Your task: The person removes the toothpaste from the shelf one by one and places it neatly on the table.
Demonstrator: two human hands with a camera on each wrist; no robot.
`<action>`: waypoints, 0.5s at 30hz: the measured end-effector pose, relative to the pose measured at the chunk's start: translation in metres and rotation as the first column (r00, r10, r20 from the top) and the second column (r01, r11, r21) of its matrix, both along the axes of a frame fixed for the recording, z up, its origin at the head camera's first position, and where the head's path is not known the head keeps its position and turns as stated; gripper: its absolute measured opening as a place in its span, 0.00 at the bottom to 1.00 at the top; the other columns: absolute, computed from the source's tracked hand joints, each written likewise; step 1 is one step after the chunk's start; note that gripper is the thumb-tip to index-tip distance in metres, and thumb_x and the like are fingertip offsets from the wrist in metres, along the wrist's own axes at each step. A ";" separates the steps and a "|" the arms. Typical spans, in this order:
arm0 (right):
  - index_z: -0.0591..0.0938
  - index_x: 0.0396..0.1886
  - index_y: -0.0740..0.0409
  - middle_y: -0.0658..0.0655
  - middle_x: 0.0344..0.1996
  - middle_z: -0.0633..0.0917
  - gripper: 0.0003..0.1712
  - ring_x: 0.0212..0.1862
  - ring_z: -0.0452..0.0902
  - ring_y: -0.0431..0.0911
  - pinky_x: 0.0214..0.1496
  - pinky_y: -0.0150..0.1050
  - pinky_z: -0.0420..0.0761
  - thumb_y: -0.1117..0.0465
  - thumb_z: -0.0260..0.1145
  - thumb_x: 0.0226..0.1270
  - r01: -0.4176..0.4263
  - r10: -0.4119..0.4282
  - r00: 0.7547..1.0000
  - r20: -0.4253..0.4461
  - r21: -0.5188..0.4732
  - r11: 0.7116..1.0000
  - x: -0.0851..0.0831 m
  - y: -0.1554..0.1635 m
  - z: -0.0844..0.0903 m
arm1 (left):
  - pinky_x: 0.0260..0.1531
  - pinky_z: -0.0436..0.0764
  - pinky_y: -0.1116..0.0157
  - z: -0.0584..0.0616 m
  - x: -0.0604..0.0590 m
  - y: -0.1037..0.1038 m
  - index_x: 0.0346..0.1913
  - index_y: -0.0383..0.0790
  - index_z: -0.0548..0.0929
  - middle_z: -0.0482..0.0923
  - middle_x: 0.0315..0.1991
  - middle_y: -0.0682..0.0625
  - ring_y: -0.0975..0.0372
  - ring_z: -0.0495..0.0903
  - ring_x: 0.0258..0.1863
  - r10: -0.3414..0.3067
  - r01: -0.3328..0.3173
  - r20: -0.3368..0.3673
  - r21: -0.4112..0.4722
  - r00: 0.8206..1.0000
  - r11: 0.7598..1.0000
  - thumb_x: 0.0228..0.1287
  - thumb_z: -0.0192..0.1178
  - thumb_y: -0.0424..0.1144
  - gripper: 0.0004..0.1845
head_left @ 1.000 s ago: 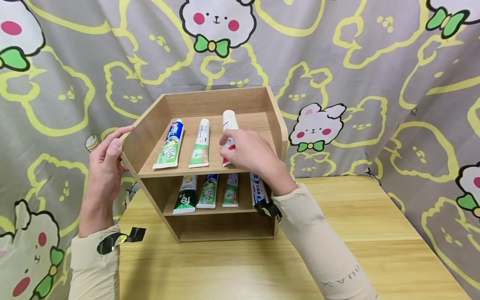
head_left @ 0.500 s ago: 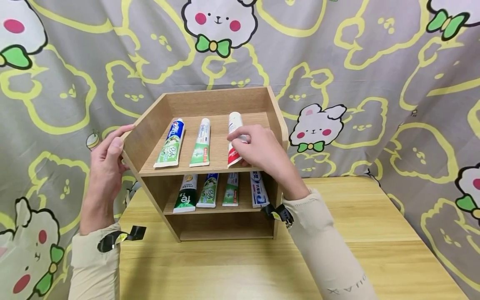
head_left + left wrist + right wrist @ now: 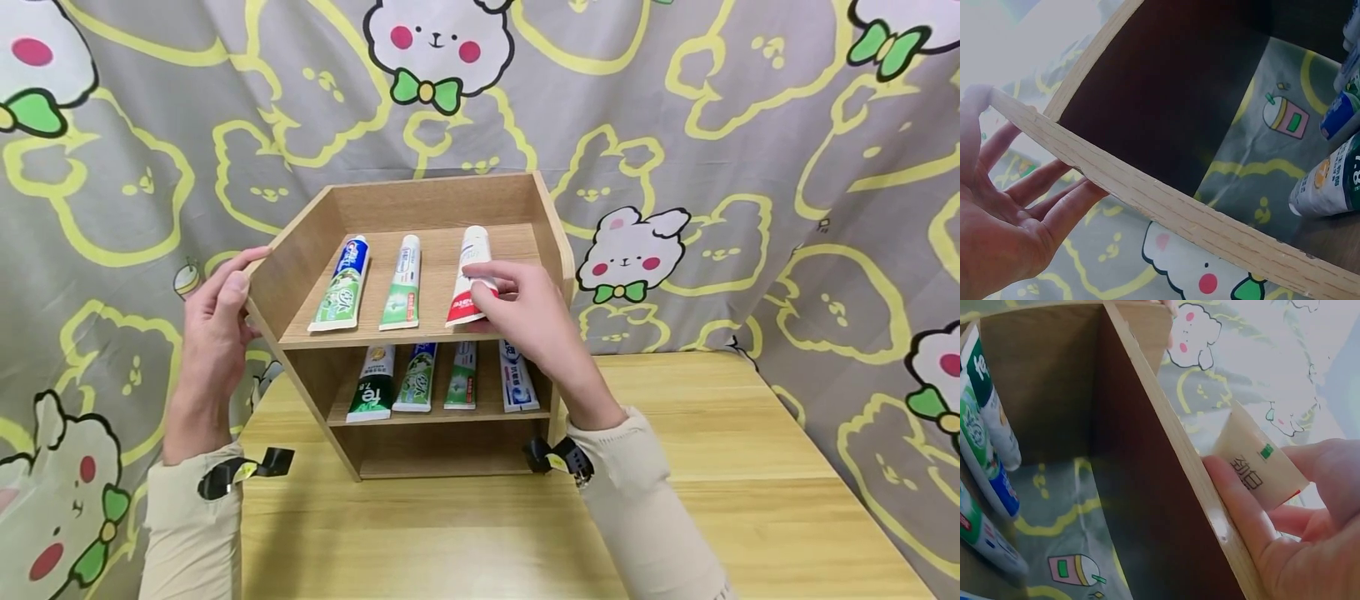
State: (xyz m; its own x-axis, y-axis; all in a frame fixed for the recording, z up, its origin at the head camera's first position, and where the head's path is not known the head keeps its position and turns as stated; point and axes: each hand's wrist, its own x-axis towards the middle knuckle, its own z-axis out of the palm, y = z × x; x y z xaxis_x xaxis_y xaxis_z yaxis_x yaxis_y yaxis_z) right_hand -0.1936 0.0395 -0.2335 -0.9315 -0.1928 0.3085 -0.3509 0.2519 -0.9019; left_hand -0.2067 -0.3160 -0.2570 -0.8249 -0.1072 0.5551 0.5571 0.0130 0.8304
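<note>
Wooden shelf (image 3: 1166,209) edge against left hand (image 3: 1004,212), wrist view only.

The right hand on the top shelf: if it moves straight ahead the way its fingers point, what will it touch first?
The right hand already holds the red and white tube, fingers pointing left. Going on, it would probably meet the green and white tube lying beside it, though depth is hard to judge.

A light-brown wood-grain shelf rack (image 3: 555,250) stands on a pale yellow wood-grain worktop (image 3: 750,467). The tube pinched on top (image 3: 468,279) is white and red — its neighbours, a blue-and-green tube (image 3: 341,285) and a white-and-green tube (image 3: 402,283). A grey backdrop cloth (image 3: 750,125) carries yellow bear outlines and white bunnies.
</note>
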 end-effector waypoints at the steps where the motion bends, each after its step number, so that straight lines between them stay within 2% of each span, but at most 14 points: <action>1: 0.85 0.61 0.58 0.61 0.54 0.82 0.20 0.49 0.83 0.51 0.43 0.40 0.87 0.63 0.61 0.72 -0.022 0.022 1.000 0.008 -0.038 0.999 0.001 -0.001 -0.001 | 0.28 0.85 0.66 0.000 0.000 0.000 0.66 0.39 0.81 0.68 0.61 0.41 0.49 0.72 0.51 0.001 -0.001 -0.001 0.001 1.000 1.000 0.75 0.52 0.42 0.22; 6: 0.83 0.63 0.60 0.63 0.55 0.81 0.21 0.48 0.84 0.52 0.42 0.40 0.87 0.66 0.63 0.73 -0.082 0.087 0.996 0.024 -0.166 0.983 0.008 -0.001 -0.010 | 0.28 0.85 0.67 0.000 0.000 -0.002 0.66 0.39 0.81 0.68 0.62 0.41 0.49 0.72 0.50 -0.004 0.004 -0.004 -0.001 1.000 1.000 0.75 0.52 0.42 0.22; 10: 0.80 0.66 0.63 0.65 0.55 0.82 0.23 0.47 0.85 0.52 0.44 0.42 0.87 0.69 0.64 0.73 -0.117 0.124 0.992 0.007 -0.276 0.954 0.012 -0.002 -0.018 | 0.29 0.86 0.66 0.000 0.000 -0.002 0.66 0.39 0.81 0.68 0.62 0.41 0.50 0.73 0.50 -0.015 0.015 -0.008 0.000 1.000 1.000 0.75 0.52 0.41 0.22; 13: 0.79 0.67 0.62 0.66 0.55 0.82 0.24 0.47 0.86 0.51 0.44 0.43 0.87 0.69 0.65 0.72 -0.123 0.120 0.992 -0.029 -0.321 0.939 0.015 -0.003 -0.023 | 0.29 0.86 0.66 0.000 0.000 -0.001 0.66 0.39 0.81 0.68 0.61 0.41 0.50 0.74 0.49 -0.017 0.017 -0.008 0.009 1.000 1.000 0.75 0.52 0.41 0.22; 15: 0.80 0.67 0.60 0.64 0.55 0.82 0.25 0.47 0.86 0.51 0.44 0.43 0.87 0.68 0.67 0.71 -0.118 0.105 0.993 -0.057 -0.316 0.941 0.016 -0.003 -0.027 | 0.29 0.86 0.66 0.000 0.000 -0.001 0.66 0.39 0.81 0.68 0.61 0.41 0.49 0.74 0.49 -0.012 0.012 -0.007 0.015 1.000 1.000 0.75 0.52 0.42 0.22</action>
